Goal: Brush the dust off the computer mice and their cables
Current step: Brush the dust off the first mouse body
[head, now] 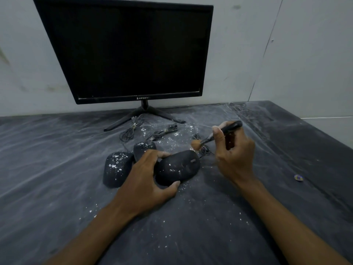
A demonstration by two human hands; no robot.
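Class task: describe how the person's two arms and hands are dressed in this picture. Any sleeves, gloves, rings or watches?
Both forearms are bare as far as the picture's lower edge, with no sleeves in view. The left hand and right hand wear no gloves, and no rings, watch or wristband show.

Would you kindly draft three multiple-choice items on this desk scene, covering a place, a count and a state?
1. Where is the brush head?
A. Just beyond the held mouse's front end
B. On the monitor screen
C. Beside the leftmost mouse

2. How many mice lie on the desk?
A. One
B. Three
C. Five

3. What state is the monitor in?
A. Showing a picture
B. Lying face down
C. Upright with a dark screen

Key: 1 A, the tan bristles sit past the front of the mouse that the left hand holds, with the right hand gripping the handle; 2 B, three dusty black mice show; 3 C, its screen is black on its stand.
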